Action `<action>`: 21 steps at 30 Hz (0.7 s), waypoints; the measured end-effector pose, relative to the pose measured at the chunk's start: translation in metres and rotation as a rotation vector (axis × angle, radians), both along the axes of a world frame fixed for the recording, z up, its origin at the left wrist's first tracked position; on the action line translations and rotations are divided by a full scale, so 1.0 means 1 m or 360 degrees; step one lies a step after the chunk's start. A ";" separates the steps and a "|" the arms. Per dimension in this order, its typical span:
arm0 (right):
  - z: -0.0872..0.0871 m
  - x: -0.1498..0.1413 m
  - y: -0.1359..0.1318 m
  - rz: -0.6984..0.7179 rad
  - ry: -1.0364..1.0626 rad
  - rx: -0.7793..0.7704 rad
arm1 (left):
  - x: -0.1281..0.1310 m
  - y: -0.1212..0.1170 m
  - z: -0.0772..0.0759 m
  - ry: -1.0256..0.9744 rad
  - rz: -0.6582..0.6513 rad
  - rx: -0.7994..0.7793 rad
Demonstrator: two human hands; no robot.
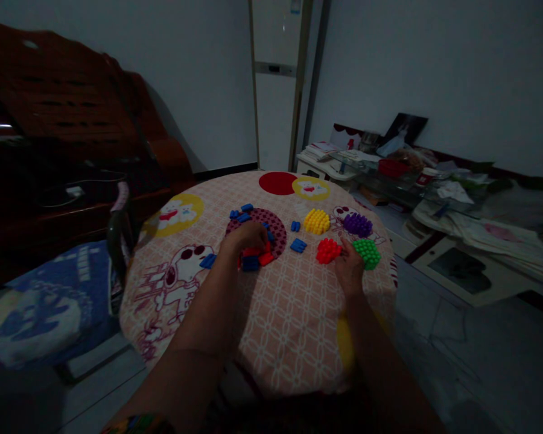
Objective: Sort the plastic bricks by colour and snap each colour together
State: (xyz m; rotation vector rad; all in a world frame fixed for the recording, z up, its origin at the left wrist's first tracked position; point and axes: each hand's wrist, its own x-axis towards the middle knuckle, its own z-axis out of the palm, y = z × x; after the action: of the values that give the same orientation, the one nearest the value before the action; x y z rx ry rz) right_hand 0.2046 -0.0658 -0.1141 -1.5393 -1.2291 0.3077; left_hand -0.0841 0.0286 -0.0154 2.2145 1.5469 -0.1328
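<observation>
My left hand [252,235] reaches down over a small heap of red and blue plastic building blocks, its fingers bent in a pinch. Beneath it show a red block [266,258] and a dark blue block [250,263]; what the fingertips hold is hidden. My right hand [350,268] has its fingers at the right edge of a red knobbly cluster of blocks [328,251]. Close by on its right sits a green cluster [367,254]. Behind are a yellow cluster [317,222] and a purple cluster [358,225]. Loose blue blocks [298,245] lie between my hands.
A patterned cloth covers the round table [280,325]. More blue blocks [208,261] lie left of my left forearm. A chair with a blue cover [67,301] stands left, near a wooden bench [67,114]. A cluttered low cabinet [461,259] runs along the right wall.
</observation>
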 end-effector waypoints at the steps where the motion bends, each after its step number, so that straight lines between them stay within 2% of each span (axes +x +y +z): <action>1: -0.001 0.000 0.000 0.0004 -0.0001 0.0012 | -0.002 0.000 0.000 -0.0002 0.0018 -0.0010; 7: -0.003 0.002 0.001 0.0024 -0.0009 -0.0013 | -0.021 0.004 -0.001 0.0048 0.0114 -0.0066; 10: -0.002 0.002 0.001 0.0004 -0.0042 -0.0006 | -0.024 0.007 -0.003 0.0057 0.0109 0.0015; 14: -0.001 0.002 0.000 -0.0007 -0.0064 0.0022 | -0.017 0.010 -0.008 0.0045 0.0036 0.0153; 21: 0.002 0.000 -0.001 -0.0014 -0.0050 -0.0008 | -0.001 0.005 -0.007 0.0020 0.0019 0.0105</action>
State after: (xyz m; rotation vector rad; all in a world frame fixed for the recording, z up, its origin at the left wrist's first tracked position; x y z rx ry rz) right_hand 0.2046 -0.0668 -0.1122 -1.5587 -1.2463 0.2819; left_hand -0.0850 0.0337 -0.0224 2.2587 1.5930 -0.0932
